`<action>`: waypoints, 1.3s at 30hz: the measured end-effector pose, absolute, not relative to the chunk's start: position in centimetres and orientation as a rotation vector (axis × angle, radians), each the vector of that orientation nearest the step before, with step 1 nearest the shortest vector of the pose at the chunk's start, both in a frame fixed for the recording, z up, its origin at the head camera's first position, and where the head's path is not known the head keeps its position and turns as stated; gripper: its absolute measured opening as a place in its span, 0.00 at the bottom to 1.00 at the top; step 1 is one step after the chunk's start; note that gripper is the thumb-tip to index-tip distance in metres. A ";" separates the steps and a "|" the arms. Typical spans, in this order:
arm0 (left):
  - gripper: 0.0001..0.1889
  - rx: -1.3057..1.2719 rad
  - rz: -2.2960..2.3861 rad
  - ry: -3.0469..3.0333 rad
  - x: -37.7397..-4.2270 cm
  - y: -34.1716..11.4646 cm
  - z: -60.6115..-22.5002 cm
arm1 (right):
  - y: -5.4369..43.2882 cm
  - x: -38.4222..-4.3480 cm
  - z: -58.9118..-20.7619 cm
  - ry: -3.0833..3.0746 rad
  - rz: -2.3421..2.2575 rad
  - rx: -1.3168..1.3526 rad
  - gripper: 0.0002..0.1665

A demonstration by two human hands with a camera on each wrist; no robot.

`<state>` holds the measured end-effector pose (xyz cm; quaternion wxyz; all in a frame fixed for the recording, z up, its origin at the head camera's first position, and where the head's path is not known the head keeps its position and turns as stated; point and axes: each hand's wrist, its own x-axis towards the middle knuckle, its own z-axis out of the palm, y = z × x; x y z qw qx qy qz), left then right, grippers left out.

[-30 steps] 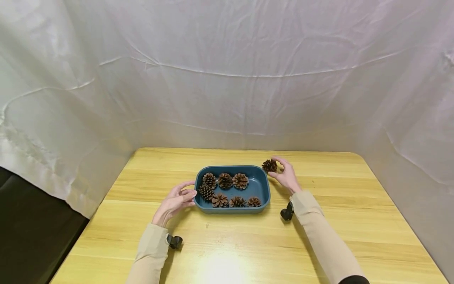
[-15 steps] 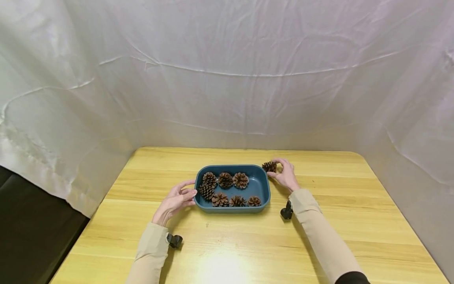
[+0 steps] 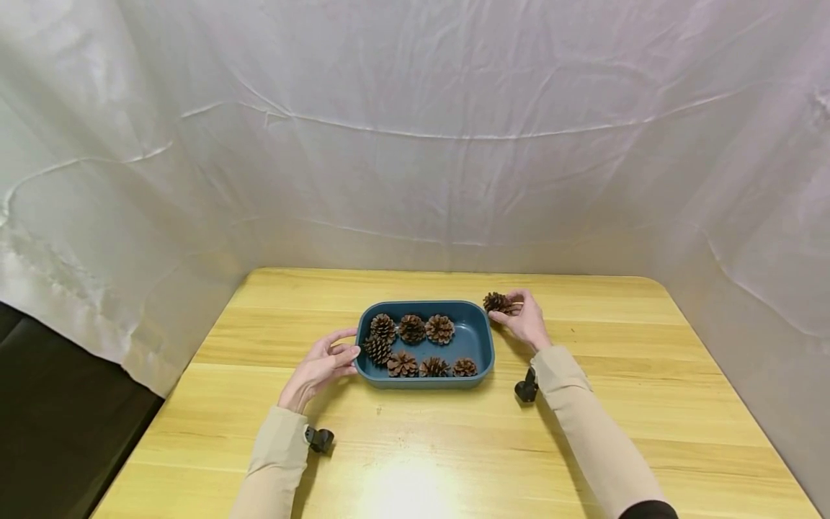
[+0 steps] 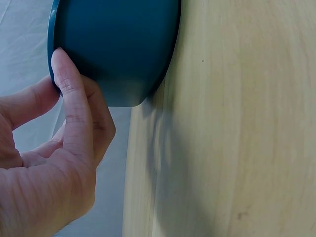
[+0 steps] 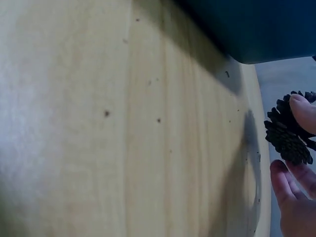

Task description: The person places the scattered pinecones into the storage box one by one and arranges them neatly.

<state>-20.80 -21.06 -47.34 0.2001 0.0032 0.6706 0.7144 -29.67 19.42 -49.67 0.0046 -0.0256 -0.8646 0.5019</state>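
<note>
A dark teal rectangular box (image 3: 470,346) stands on the table with several brown pine cones inside, such as the pine cone (image 3: 439,329) at its back. My left hand (image 3: 324,367) pinches the rim at the box's left end; in the left wrist view the left hand (image 4: 69,118) has its thumb and fingertips on either side of that rim. Just outside the back right corner, my right hand (image 3: 527,321) holds another pine cone (image 3: 496,302). The right wrist view shows this pine cone (image 5: 289,129) between thumb and fingers, partly cut off by the frame edge.
The light wooden table (image 3: 415,425) carries small dark specks, visible in the right wrist view. A pale hanging cloth (image 3: 447,144) surrounds the back and sides. Something black (image 3: 58,418) lies beyond the table's left edge. Inside the box, bare floor shows at the right.
The pine cone in my right hand has turned and shifted slightly to the right, with the fingers drawn further round it. My left hand and the box stay where they were.
</note>
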 end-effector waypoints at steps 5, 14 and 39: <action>0.32 0.011 1.998 1.873 -20.8 -21.1 -47.4 | 19.5 -29.5 -49.4 -2.688 1.588 -0.048 0.40; 0.32 0.017 2.003 1.865 -20.8 -21.1 -47.4 | 19.2 -29.1 -48.8 -2.627 1.667 -0.083 0.36; 0.32 0.000 1.993 1.883 -20.8 -21.0 -47.2 | 17.9 -27.5 -46.0 -2.499 1.847 0.141 0.31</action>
